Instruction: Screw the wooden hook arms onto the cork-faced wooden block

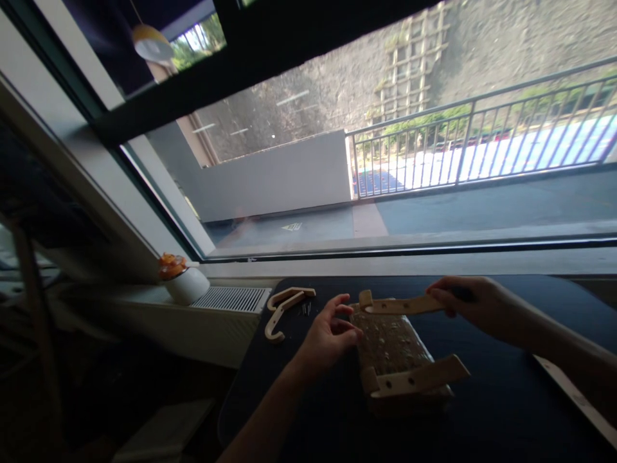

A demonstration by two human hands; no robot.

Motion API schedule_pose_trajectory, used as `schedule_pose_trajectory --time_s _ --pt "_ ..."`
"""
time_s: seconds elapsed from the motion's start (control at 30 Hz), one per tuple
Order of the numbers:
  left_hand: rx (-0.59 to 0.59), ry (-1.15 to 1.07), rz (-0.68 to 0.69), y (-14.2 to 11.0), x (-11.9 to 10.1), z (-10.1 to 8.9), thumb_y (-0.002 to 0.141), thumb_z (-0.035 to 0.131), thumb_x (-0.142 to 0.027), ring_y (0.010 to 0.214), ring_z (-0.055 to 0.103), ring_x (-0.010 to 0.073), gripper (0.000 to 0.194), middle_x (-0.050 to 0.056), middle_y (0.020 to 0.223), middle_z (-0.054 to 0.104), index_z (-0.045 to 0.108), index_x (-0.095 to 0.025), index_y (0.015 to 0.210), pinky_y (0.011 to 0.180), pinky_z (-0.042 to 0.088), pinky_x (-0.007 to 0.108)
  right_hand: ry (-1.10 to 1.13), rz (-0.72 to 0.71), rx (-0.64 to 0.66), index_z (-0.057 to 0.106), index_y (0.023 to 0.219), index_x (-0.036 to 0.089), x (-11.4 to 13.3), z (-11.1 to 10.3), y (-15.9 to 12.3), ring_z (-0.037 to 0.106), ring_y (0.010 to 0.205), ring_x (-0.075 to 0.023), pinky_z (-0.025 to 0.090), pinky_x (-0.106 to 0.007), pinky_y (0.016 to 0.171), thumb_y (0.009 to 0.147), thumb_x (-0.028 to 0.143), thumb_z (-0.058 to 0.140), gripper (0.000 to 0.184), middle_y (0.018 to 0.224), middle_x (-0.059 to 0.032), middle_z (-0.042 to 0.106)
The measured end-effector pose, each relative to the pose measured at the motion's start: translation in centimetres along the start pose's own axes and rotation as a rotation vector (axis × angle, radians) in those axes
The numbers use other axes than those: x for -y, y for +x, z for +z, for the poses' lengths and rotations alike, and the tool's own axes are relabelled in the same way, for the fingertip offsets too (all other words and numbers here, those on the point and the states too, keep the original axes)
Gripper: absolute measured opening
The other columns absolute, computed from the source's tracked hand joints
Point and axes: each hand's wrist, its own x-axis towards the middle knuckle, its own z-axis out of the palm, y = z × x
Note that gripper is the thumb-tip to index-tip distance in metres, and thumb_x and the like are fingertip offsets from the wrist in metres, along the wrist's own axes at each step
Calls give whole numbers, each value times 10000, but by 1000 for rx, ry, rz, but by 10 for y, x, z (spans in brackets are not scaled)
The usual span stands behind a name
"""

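In the head view, my right hand [465,299] grips the right end of a wooden hook piece [402,306] with drilled holes. That piece lies across the far end of a brown, speckled block [388,341], which looks wrapped in something shiny. My left hand [332,328] is at the block's left edge, fingers apart and slightly curled, with nothing visible in it. Across the near end of the block rests a second wooden hook piece [419,378], its right end sticking out past the edge. Both pieces have a raised end on the left.
Two more wooden hook pieces [284,312] lie at the table's far left, beside several small metal screws or nails [306,309]. A long wooden strip [576,392] is at the right. The dark table [308,411] stands against a window, with a white pot [187,287] on the ledge.
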Motion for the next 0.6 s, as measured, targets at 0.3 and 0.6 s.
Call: schedule_pose_trajectory --time_s 0.3,0.6 --pt "6 409 177 -8 4 3 762 638 -209 863 598 153 434 63 1103 621 571 -190 1190 807 491 274 102 -3 188 692 867 186 5 12 -1 561 557 -145 419 -253 529 861 481 453 379 596 0 625" --pt "60 614 202 2 10 -13 790 634 -294 970 586 194 266 38 1019 661 648 -212 1042 912 437 294 36 -6 303 722 866 217 -7 20 10 493 514 -113 366 -216 452 826 511 495 373 608 18 619"
